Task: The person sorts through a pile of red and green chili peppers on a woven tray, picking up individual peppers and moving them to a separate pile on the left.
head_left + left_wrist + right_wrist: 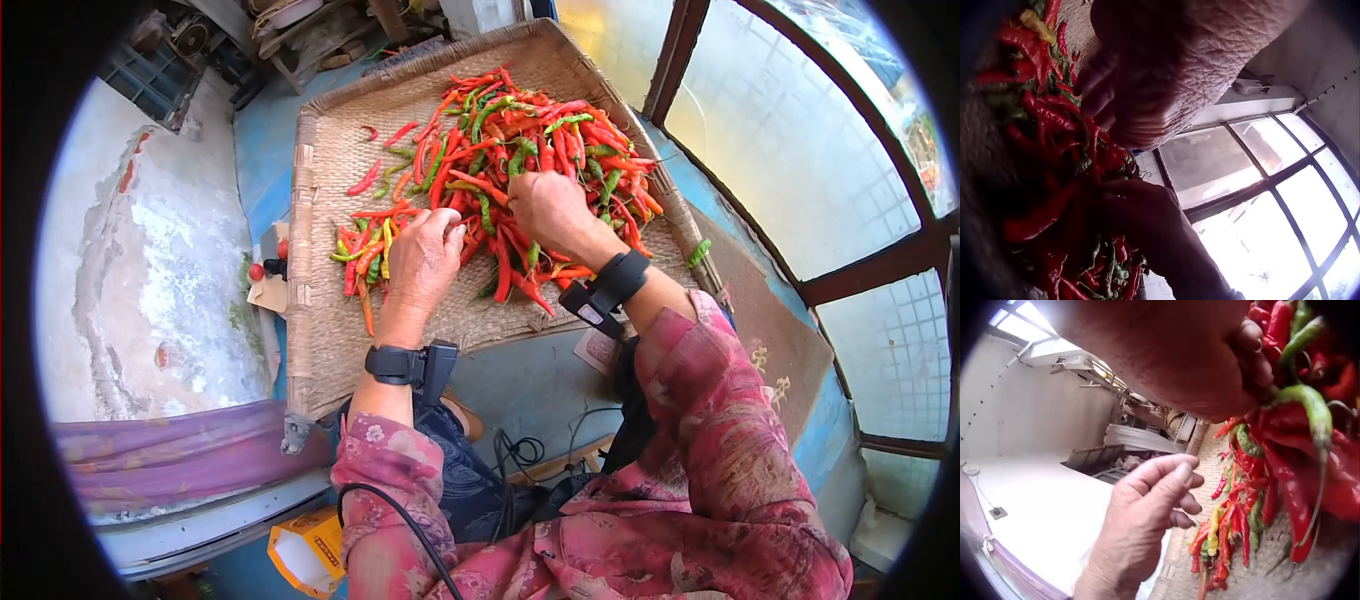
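A heap of red and green chili peppers (500, 130) lies on a square woven tray (330, 190). Over the heap's near middle, my right hand (552, 212) has curled fingers. A curved green chili pepper (1313, 406) comes out from under those fingers in the right wrist view, its stem hanging down. My left hand (422, 262) hovers left of the heap, close to a smaller group of red, yellow and green chili peppers (365, 250). Its fingers (1175, 481) are loosely bent, thumb near the index finger, with nothing visible between them.
Loose chili peppers (385, 165) lie scattered at the tray's left. One green chili pepper (699, 252) sits at its right rim. Framed window panes (790, 150) stand on the right, a peeling wall (170, 280) on the left. A yellow box (308, 555) and black cables (520, 455) are below.
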Tool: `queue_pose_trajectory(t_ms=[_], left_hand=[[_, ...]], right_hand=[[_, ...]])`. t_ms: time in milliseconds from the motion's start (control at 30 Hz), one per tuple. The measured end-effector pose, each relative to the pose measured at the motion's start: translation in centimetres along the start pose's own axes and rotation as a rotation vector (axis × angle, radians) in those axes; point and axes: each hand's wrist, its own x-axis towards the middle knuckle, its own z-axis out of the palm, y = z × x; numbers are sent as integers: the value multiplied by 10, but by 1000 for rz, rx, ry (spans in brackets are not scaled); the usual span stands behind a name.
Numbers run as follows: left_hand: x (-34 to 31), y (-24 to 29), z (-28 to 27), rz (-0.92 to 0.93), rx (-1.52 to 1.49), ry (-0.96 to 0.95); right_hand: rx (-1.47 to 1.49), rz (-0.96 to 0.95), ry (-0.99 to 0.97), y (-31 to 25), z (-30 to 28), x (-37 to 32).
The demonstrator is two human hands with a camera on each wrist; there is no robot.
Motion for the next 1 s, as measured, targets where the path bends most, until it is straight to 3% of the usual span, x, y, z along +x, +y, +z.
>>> queue_pose_trajectory(t_ms=[200, 333, 500, 600, 633, 700, 767, 833, 900, 967, 1000], left_hand=[[0, 2, -1, 79, 58, 33], [-1, 12, 0, 67, 29, 48], [1, 17, 1, 15, -34, 45], [3, 30, -4, -22, -88, 102], [3, 28, -3, -25, -88, 98], [7, 26, -3, 166, 0, 181], [4, 33, -6, 129, -69, 174], [3, 33, -8, 91, -136, 168], [2, 20, -12, 65, -135, 77], [-2, 12, -20, 49, -72, 114], [-5, 7, -25, 32, -9, 151]], right_hand=[[374, 26, 287, 13, -30, 3], [438, -1, 467, 8, -49, -2], [345, 22, 555, 12, -46, 5], [596, -211, 419, -3, -57, 1], [599, -208, 416, -8, -54, -1], [977, -245, 98, -18, -50, -4], [1012, -279, 28, -22, -52, -4], [1123, -194, -129, -24, -57, -4], [1130, -199, -154, -19, -51, 0], [1228, -57, -87, -19, -50, 3], [1055, -78, -1, -14, -49, 8]])
